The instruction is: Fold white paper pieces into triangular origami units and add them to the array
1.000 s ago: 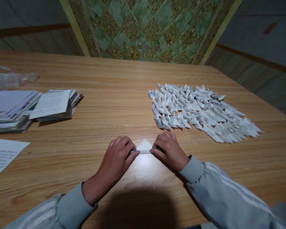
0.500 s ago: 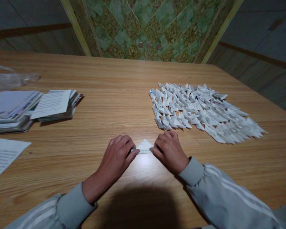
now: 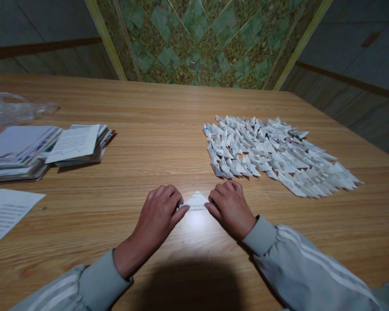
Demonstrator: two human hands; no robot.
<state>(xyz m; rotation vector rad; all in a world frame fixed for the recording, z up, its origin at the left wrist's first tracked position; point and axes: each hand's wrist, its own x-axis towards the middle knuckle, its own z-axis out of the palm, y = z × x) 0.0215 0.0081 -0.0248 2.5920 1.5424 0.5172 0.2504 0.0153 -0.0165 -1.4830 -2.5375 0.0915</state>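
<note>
Between my hands is a small folded paper triangle, its point facing away from me and faint print along its lower edge. My left hand pinches the left corner, thumb in front and fingers curled behind. At the opposite corner, my right hand grips the paper in the same way. The fingertips of both hands are partly hidden behind the thumbs. Just beyond my right hand lies a large group of folded paper boats, packed in rows.
On the left of the wooden table are a stack of papers and a smaller pile topped by a printed sheet. A loose printed sheet lies nearer me. A clear plastic bag sits behind the stacks.
Both hands stay on the folded paper triangle almost unmoved. The whole view has shifted slightly, with things appearing a little lower.
</note>
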